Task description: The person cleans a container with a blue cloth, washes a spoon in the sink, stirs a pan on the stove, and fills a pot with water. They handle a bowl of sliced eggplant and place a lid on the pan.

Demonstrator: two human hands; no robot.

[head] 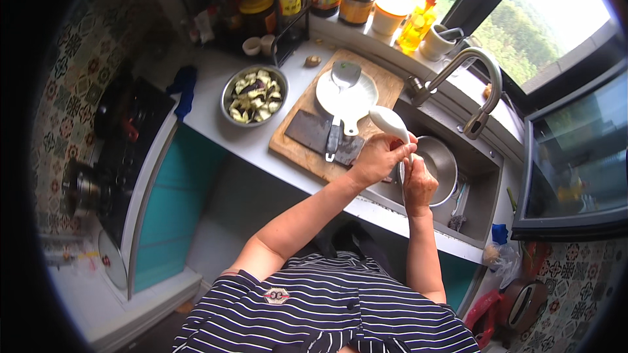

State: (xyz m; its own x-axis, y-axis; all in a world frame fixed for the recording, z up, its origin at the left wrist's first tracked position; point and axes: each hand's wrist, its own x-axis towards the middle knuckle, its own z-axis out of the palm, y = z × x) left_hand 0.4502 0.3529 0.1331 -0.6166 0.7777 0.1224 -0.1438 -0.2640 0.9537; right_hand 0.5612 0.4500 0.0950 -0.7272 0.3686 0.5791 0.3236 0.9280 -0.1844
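Note:
Both hands hold a white ladle-like utensil [387, 120] over the near edge of the sink, its rounded head pointing up and left. My left hand [380, 158] pinches its handle just below the head. Lower on the handle, my right hand [419, 184] is closed around it. Behind the hands, a round metal pan [438, 169] sits in the sink. To the left, a wooden cutting board [289, 144] carries a dark cleaver blade [310, 130], a white handled plate [365, 93] and a metal spatula [346, 73] with a black grip lying across them.
A metal bowl of cut eggplant [255, 95] stands left of the board. The curved faucet [490, 78] arches over the sink [478, 206]. Jars and an orange-yellow bottle [417, 22] line the windowsill. A stove [132, 152] is at the far left, and an open window pane [579, 157] juts in at right.

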